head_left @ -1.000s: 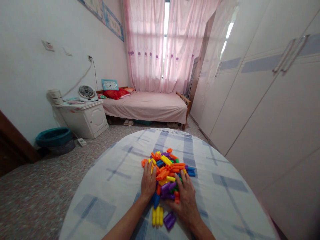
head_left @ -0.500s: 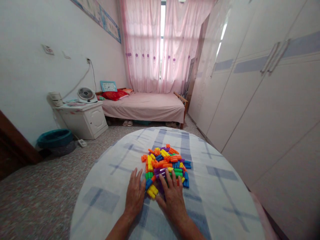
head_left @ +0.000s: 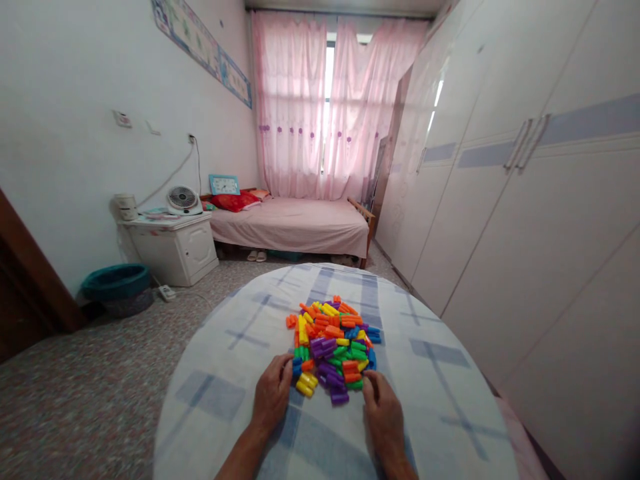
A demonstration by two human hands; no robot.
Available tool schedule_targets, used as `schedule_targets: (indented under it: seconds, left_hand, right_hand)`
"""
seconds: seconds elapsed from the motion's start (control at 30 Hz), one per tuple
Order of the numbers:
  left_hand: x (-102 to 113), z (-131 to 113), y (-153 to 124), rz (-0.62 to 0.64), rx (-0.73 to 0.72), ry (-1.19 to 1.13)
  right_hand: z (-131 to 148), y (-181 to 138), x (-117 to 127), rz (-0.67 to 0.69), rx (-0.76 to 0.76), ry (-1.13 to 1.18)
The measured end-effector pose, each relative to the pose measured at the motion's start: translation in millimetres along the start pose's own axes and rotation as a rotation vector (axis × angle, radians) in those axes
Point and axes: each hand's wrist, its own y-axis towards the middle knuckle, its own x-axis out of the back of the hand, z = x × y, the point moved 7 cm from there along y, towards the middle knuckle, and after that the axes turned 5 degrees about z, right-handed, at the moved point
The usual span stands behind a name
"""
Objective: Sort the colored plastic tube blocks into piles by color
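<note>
A heap of small plastic building blocks [head_left: 333,343] in orange, yellow, green, purple and blue lies on a round table with a white and blue checked cloth [head_left: 430,380]. My left hand [head_left: 271,395] rests on the cloth at the heap's near left edge, fingers curled, beside a yellow block [head_left: 306,385]. My right hand [head_left: 383,412] rests at the heap's near right edge, fingers curled inward, close to a purple block [head_left: 339,397]. Neither hand visibly holds a block.
White wardrobe doors [head_left: 525,220] run along the right. A pink bed [head_left: 295,227] stands under the curtained window. A white bedside cabinet [head_left: 173,247] with a fan is at the left, a teal basin [head_left: 116,283] on the floor beside it.
Both hands have drawn back from the heap and moved apart. Earlier they lay flat, pressing into the blocks; now they sit curled at its near corners. The heap is spread flatter.
</note>
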Motion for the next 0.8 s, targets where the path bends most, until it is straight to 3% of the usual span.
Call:
schedule_targets:
  seconds: [0.17,0.8]
  left_hand:
    - [-2.5,8.9,2.3,0.024,0.067,-0.076]
    - [-3.0,14.1,4.7,0.054,0.119,-0.094]
  right_hand:
    - [-1.5,2.0,-8.0,0.120,-0.013,-0.018]
    - [-9.9,4.9,-11.1,0.125,-0.034,0.020]
